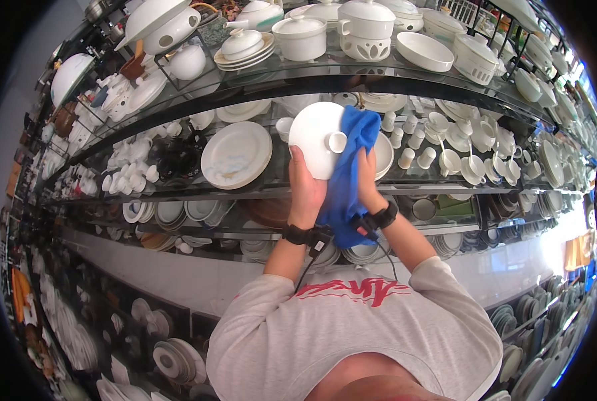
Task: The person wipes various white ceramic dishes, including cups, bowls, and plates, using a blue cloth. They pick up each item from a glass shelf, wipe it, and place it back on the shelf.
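Observation:
A round white ceramic lid [311,135] with a hollow round knob is held up in front of the shelves. My left hand [307,183] grips its lower left edge, thumb on the upper face. In my right hand [369,178] is a blue cloth [351,165], bunched against the lid's right edge and hanging below it. The cloth hides that edge and some of the right fingers. Both wrists wear black straps with small cabled devices.
Stacked patterned plates [236,155] stand left of the lid on a glass shelf [283,188]. White shakers [406,158] and cups with saucers [473,168] are to the right. Above, the upper shelf carries a lidded pot [299,39] and an oval dish [424,51]. More bowls are below.

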The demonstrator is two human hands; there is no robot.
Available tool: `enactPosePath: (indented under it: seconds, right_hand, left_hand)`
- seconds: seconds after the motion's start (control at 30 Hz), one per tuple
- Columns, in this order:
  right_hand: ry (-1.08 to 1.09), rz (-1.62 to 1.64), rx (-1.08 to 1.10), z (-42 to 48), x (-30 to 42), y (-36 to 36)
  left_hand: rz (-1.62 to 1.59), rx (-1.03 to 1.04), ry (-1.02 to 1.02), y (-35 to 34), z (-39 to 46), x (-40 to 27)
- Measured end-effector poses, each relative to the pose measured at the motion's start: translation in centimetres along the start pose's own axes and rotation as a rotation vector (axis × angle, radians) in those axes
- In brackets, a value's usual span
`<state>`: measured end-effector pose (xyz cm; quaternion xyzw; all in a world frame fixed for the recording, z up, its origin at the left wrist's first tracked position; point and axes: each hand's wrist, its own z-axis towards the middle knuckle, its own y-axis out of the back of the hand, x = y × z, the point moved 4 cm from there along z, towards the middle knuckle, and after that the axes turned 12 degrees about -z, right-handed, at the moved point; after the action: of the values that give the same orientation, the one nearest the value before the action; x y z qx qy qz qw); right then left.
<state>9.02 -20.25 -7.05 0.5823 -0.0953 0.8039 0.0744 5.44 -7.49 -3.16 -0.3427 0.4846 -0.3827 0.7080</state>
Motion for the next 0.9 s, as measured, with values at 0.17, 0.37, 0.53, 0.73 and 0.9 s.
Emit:
enactPosePath:
  seconds: [0.17, 0.37, 0.53, 0.73, 0.9]
  right_hand:
    - [0.177, -0.038, 0.056, 0.4, 0.3, 1.1]
    - [0.074, 0.021, 0.266, 2.7, 3.0, 2.1]
    - [-0.068, 0.055, 0.072, 1.5, 1.6, 1.4]
    - [0.03, -0.065, 0.287, 2.6, 0.0, 3.3]
    - [-0.192, 0.149, 0.053, 1.3, -2.3, 3.0]
  left_hand:
    - [0.105, 0.057, 0.012, 0.3, 0.2, 0.0]
    - [-0.006, 0.029, 0.208, 0.8, 1.2, -0.8]
    - [-0.049, 0.017, 0.014, -0.1, 0.2, 0.5]
    - [0.215, 0.165, 0.233, 1.2, 1.5, -1.2]
    - [-0.06, 0.008, 0.185, 3.2, -0.5, 2.8]
